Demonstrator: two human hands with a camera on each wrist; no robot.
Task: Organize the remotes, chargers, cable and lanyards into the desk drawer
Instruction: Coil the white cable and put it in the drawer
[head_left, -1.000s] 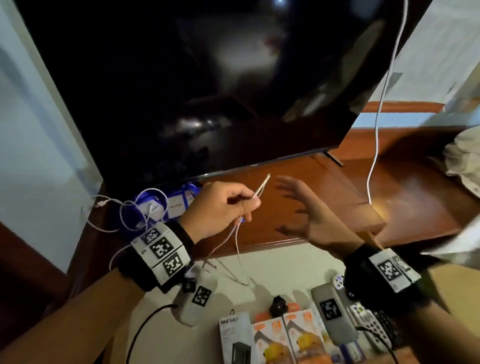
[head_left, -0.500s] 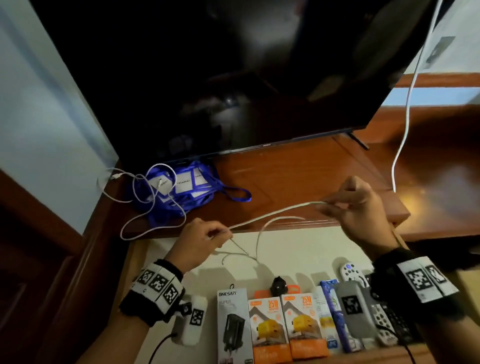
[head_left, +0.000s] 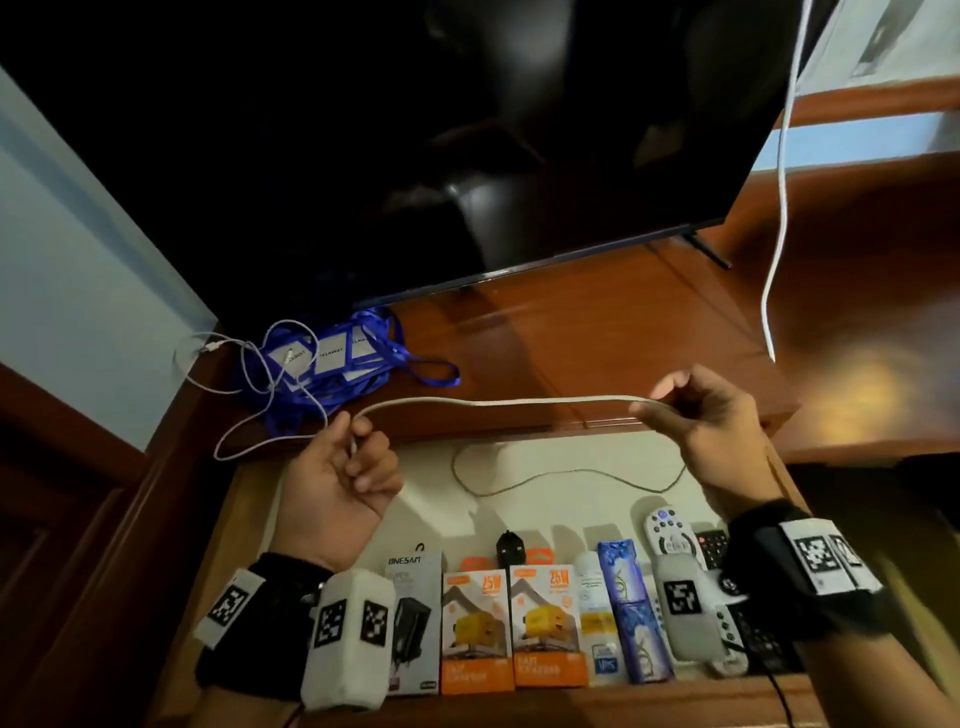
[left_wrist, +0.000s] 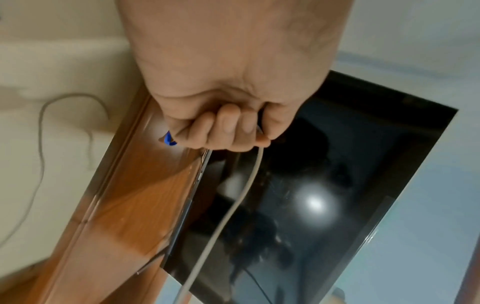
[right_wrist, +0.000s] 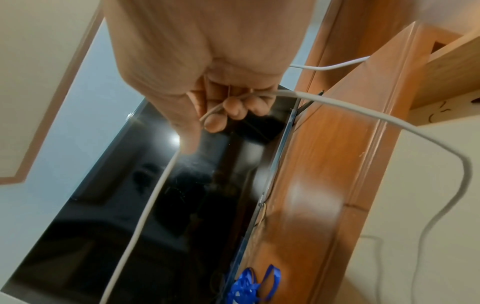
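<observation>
**Thin white cable stretched between two hands above the open drawer**

A thin, pale white charging cable (head_left: 498, 402) is held taut in the air between both hands, just above the front edge of the reddish-brown wooden desk top (head_left: 613, 332) and over the open, cream-lined desk drawer (head_left: 545, 462). The left hand (head_left: 337, 480) is curled into a fist around one part of it, as the left wrist view confirms; the right hand (head_left: 698, 415) pinches another part between thumb and bent fingers. Beyond the left hand, the rest of the cable trails in loose loops across a heap of blue ribbon lanyards with white cards (head_left: 337, 364) lying on the desk beneath the dark television screen (head_left: 415, 130).

The cable is judged to be light, limp and smooth, with no shape of its own; it would sag wherever it is unsupported. A risk is seen that the loops lying over the lanyards would snag or drag them. It is best taken hold of along its length and gathered into coils, hand over hand, rather than pulled by the small plug ends, which are likely the weakest points.
</observation>
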